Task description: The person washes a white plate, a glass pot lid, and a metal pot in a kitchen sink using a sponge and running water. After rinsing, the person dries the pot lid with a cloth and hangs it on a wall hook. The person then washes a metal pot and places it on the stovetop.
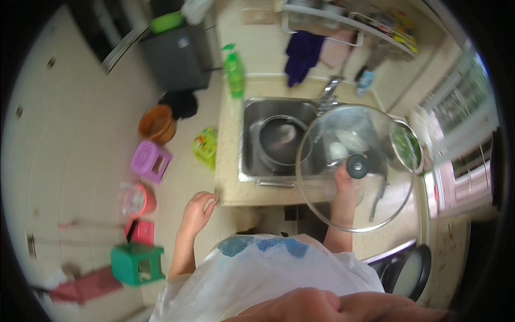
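My right hand (343,177) grips a large round glass lid (372,189) with a metal rim, at its dark knob (357,166). The hand shows through the glass, so part of its grasp is hidden. Behind the lid, a dark-handled knife (377,199) lies on the countertop, and pale rounded items (346,143) show blurred. My left hand (198,211) is empty, its fingers loosely bent beside the countertop's left front corner. In the steel sink (251,153) to the left of the lid sits a round pot (277,139) with a pale object inside.
A green pump bottle (234,74) stands behind the sink, left of the faucet (329,90). Leafy greens fill a metal bowl (406,147) by the window. Plastic stools (136,263) and an orange bucket (157,124) stand on the left floor. A pan (410,273) is at lower right.
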A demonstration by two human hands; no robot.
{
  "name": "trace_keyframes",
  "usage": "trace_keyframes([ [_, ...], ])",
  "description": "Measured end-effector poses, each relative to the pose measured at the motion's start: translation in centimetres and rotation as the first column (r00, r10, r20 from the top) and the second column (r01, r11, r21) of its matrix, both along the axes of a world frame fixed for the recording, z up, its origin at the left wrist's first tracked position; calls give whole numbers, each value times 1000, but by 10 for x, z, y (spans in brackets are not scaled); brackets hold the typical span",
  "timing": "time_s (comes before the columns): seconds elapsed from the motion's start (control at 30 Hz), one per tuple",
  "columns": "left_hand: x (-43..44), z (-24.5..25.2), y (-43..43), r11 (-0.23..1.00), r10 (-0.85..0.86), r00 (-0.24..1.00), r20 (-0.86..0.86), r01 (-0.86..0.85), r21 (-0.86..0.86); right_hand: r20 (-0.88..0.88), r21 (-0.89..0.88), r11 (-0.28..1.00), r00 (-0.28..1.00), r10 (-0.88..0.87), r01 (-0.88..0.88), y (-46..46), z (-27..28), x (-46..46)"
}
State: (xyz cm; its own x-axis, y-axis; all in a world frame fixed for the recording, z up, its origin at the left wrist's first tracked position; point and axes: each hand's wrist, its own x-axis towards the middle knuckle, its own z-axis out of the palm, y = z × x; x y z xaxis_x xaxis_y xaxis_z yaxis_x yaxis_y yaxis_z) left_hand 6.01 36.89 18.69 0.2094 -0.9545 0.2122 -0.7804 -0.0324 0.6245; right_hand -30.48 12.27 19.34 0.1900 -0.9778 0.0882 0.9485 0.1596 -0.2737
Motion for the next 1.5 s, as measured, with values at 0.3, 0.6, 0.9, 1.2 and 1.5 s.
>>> trace_keyframes([
  [0.3,-10,2,97,983,172,971,-166,-159,90,-54,88,990,992,115,-110,18,15,109],
  [0.6,59,14,95,969,-111,444,-889,-152,-196,204,117,686,693,691,-719,94,9,315],
  [0.9,195,-16,149,928,184,358,-915,-370,42,6,379,587,636,772,-716,155,-29,481],
  [1.2,306,-61,140,875,299,410,-862,-477,77,-453,300,862,734,506,-409,98,-49,592],
  [1.5,430,-49,127,679,562,417,-715,-726,110,-301,285,862,814,497,-420,25,-25,735],
])
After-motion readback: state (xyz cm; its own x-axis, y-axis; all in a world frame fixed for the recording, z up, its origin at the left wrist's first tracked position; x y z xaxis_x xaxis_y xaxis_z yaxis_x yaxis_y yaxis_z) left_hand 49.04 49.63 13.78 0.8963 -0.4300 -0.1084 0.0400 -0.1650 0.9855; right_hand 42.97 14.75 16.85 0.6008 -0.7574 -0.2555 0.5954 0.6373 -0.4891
